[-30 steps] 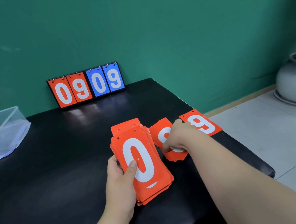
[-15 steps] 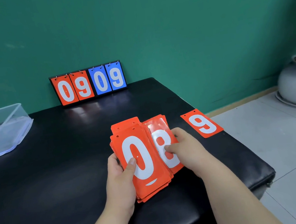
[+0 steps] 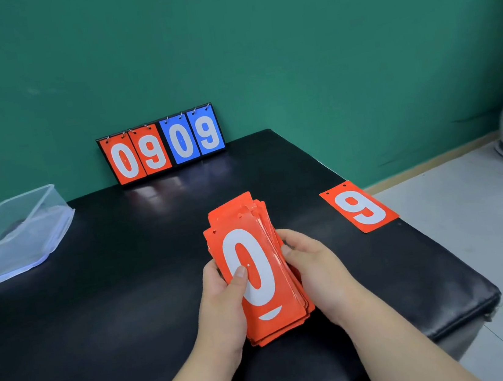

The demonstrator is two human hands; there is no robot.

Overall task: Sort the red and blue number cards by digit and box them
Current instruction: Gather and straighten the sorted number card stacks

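Red card stack [image 3: 259, 272] gripped between left hand [image 3: 223, 302], right hand [image 3: 317, 264].

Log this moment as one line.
left hand: holds red stack, 0 on top | right hand: grips stack edge | 9 card: flat on table

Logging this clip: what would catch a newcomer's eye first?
A stack of red cards, white 0 on top, held by the left hand and right hand over the front of the black table. A single red 9 card lies near its right edge; a scoreboard reading 0909 stands at the back.
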